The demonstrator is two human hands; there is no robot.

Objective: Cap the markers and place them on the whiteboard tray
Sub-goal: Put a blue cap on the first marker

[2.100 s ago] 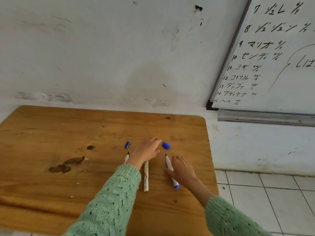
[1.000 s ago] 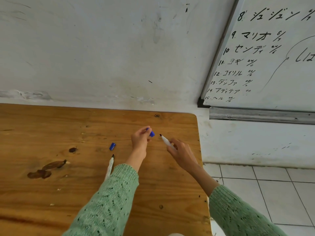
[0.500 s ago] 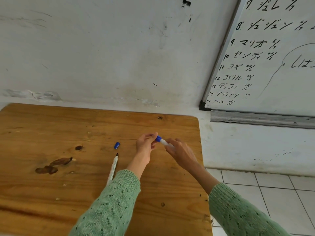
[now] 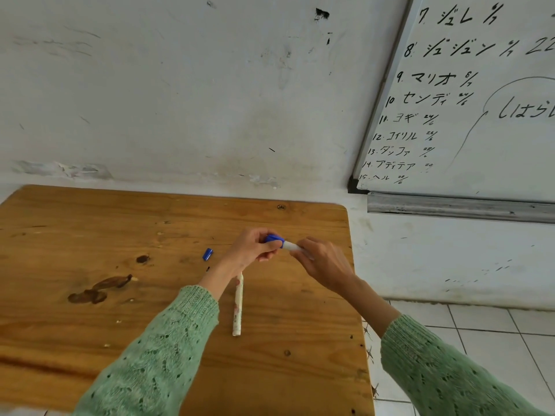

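Above the right part of the wooden table (image 4: 90, 223), my left hand (image 4: 250, 249) pinches a blue cap (image 4: 274, 238). The cap sits over the tip of a white marker (image 4: 292, 246) gripped in my right hand (image 4: 324, 262). A second white marker (image 4: 238, 304) lies on the table under my left wrist, its far end hidden. Left of my forearm a black marker tip (image 4: 207, 268) peeks out, with the rest of that marker hidden. A loose blue cap (image 4: 207, 254) lies just beyond it. The metal whiteboard tray (image 4: 459, 208) runs along the wall at the right.
A whiteboard (image 4: 480, 139) with black writing hangs above the tray. The table's right edge (image 4: 357, 295) drops to a white tiled floor (image 4: 480, 340). Dark stains (image 4: 99, 289) mark the table's left half. A white wall stands behind the table.
My hands have come together: the cap in my left hand, held apart from the bare tip a second ago, now covers the tip of the marker in my right hand.
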